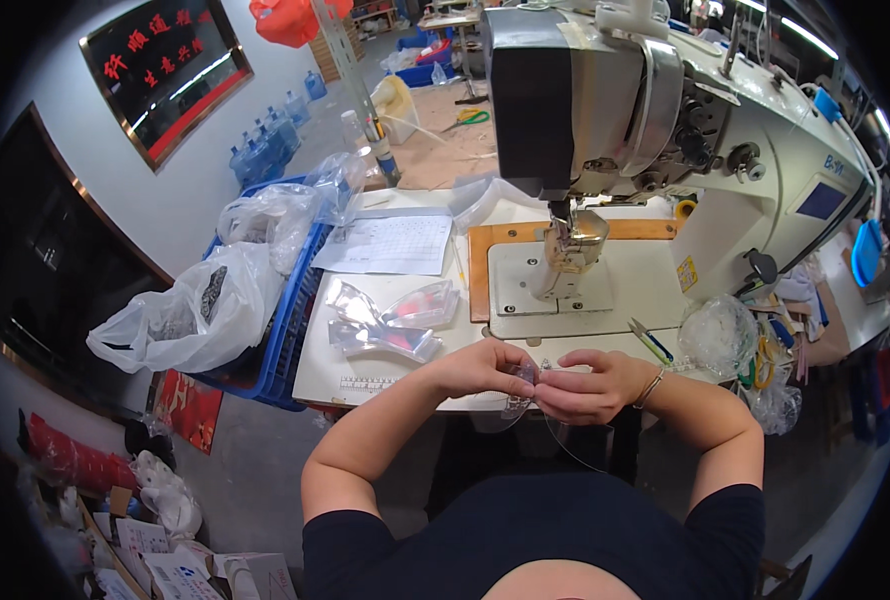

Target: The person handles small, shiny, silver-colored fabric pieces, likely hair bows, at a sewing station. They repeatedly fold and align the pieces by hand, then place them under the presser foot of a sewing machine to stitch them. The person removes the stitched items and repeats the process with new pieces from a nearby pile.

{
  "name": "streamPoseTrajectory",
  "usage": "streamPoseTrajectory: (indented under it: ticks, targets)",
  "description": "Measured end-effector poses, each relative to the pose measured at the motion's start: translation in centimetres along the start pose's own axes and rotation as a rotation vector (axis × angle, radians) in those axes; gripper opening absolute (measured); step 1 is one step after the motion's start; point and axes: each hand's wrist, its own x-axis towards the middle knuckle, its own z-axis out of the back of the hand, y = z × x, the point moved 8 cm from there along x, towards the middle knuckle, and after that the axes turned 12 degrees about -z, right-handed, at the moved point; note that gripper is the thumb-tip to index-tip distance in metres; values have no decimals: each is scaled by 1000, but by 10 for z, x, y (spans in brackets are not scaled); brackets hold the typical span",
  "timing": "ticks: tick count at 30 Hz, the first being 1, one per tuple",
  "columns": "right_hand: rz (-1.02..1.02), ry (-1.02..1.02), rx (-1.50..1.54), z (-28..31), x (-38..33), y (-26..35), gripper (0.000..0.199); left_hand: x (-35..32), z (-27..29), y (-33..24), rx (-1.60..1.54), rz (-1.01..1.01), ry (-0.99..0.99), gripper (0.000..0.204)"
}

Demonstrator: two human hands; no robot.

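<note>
My left hand (483,369) and my right hand (595,386) meet at the table's front edge, below the sewing machine (575,100). The left fingers pinch a small clear plastic piece (514,407). Its thin curved edge hangs below the hands. My right fingertips are closed against the same piece, and exactly what lies between them is partly hidden. Left of my hands, shiny clear plastic pieces (390,320) form a bow-like shape on the white table (310,370). The needle and presser foot stand beyond my hands, touching neither.
A blue crate (283,330) with plastic bags (190,315) stands at the left. A written sheet (390,243) lies behind the clear pieces. Thread snips (651,341) and a bundled clear bag (720,335) are right of my hands. Boxes (180,575) sit on the floor at lower left.
</note>
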Motion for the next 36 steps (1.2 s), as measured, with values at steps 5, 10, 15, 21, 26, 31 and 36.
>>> streamPoseTrajectory:
  ticks: [5,10,15,21,26,31,36]
  targets:
    - [-64,-6,25,-4,-4,-8,11,-4,0,8,-172,-106,-205,15]
    - [-354,15,-39,-5,-21,-43,21,-16,14,13,-110,-179,-459,14]
    - [-1262,-106,378,0,-90,-110,39,-21,21,14,3,-238,-580,15]
    - [-1251,287,733,-35,-52,-72,55,-9,6,19,180,-163,-484,15]
    - [-1427,666,1092,-75,-79,-46,35,0,1,21,339,-112,-443,16]
    - [-1513,526,1076,-75,-88,-45,28,6,5,26,354,-64,-416,31]
    - [-1649,360,1293,-88,-112,-40,19,0,14,3,305,-331,-570,62]
